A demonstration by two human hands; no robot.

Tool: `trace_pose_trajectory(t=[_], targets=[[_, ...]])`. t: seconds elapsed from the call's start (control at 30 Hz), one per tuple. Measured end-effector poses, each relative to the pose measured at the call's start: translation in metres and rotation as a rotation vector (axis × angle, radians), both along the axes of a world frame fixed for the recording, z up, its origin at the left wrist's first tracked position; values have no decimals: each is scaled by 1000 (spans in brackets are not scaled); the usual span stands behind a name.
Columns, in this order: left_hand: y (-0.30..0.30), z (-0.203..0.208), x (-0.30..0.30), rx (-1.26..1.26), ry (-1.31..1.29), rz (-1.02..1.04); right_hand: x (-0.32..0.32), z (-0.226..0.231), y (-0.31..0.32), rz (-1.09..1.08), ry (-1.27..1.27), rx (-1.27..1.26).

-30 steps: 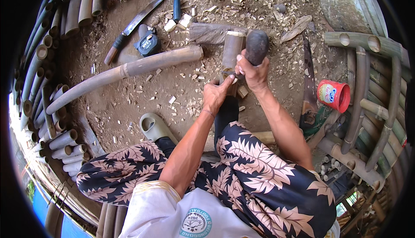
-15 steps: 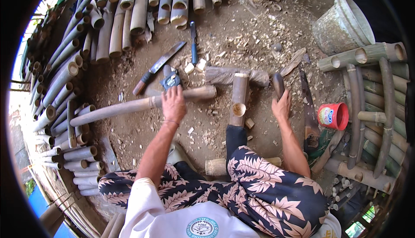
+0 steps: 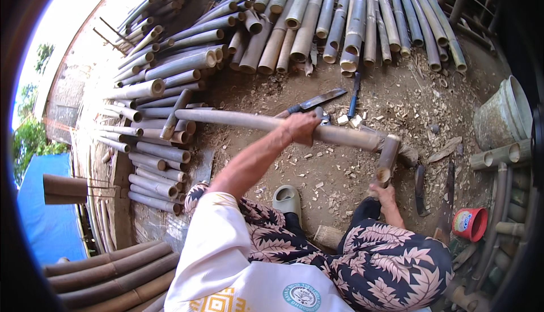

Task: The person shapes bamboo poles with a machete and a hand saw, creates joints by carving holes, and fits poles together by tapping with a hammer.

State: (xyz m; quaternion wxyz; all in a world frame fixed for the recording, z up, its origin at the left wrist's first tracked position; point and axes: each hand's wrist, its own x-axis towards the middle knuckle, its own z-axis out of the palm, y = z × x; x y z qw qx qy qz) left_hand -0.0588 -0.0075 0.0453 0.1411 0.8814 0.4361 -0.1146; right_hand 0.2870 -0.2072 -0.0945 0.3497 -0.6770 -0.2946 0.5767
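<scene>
My left hand [image 3: 301,128] is closed around a long bamboo pole [image 3: 238,120], which stretches from the stacked bamboo on the left towards my right side. At the pole's right end stands a short bamboo piece [image 3: 389,152] with a round hole in its side. My right hand [image 3: 387,200] grips the lower end of that piece, beside my knee. Whether pole and piece are joined or just touch, I cannot tell. Behind them, a log [image 3: 407,154] lies partly hidden on the ground. A dark-handled blade [image 3: 420,192] rests right of my right hand.
A machete [image 3: 317,101] and a blue-handled chisel [image 3: 353,98] lie beyond the pole among wood chips. On the right are a saw [image 3: 446,201], a red tub [image 3: 470,224], a pale bucket [image 3: 498,120] and a bamboo frame [image 3: 501,199]. Cut bamboo [image 3: 306,20] is stacked along the back and left.
My right hand has let go of the dark-handled tool and taken hold of the short bamboo piece. The long pole, in my left hand, has come to that piece. The view has swung left.
</scene>
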Motion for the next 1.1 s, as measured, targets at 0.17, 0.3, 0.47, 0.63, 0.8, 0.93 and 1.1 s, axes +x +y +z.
trace_pose_trajectory(t=[0.17, 0.3, 0.47, 0.63, 0.8, 0.93, 1.1], targets=[[31, 182, 13, 444, -70, 90, 66, 81, 83, -415, 39, 758], [29, 323, 35, 895, -223, 220, 161, 195, 150, -492, -399, 732], [10, 461, 24, 1341, -609, 97, 196, 252, 136, 997, -1580, -570], [-74, 503, 39, 1008, -967, 371, 265, 240, 95, 862, -2238, -276], [-43, 443, 59, 1232, -1207, 384, 165, 365, 104, 514, -1710, 14], [-47, 403, 75, 995, -1259, 337, 119, 475, 109, 236, -1390, 452], [-54, 358, 108, 386, -1651, 166, 50, 587, 127, 82, -1417, 1036]])
